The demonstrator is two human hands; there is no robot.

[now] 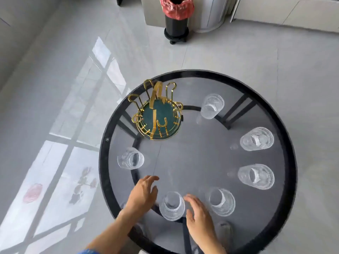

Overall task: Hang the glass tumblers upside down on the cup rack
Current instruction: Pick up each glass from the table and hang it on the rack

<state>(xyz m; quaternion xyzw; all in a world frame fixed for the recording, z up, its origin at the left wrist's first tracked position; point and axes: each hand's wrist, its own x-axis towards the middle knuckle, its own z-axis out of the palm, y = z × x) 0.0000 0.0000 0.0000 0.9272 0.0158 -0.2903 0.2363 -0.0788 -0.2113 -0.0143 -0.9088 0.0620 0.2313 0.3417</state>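
Between both hands' spread, empty fingers [155, 178], a ribbed clear glass tumbler [172, 206] is standing; fragile, slippery, probably best gripped around its sidewall.

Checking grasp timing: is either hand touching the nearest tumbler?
Apart. Head view shows table between the tumbler and both left hand and right hand.

Both forearms cut off by the bottom edge. Right hand [199, 216] blurred at the fingertips; contact with the nearest tumbler [172, 206] not determinable. Bin [176, 17] cropped at the top edge, rim out of view. Round glass table [291, 143] clipped at its near rim by the bottom edge. Shoe [224, 233] seen only dimly through the glass, outline unclear.
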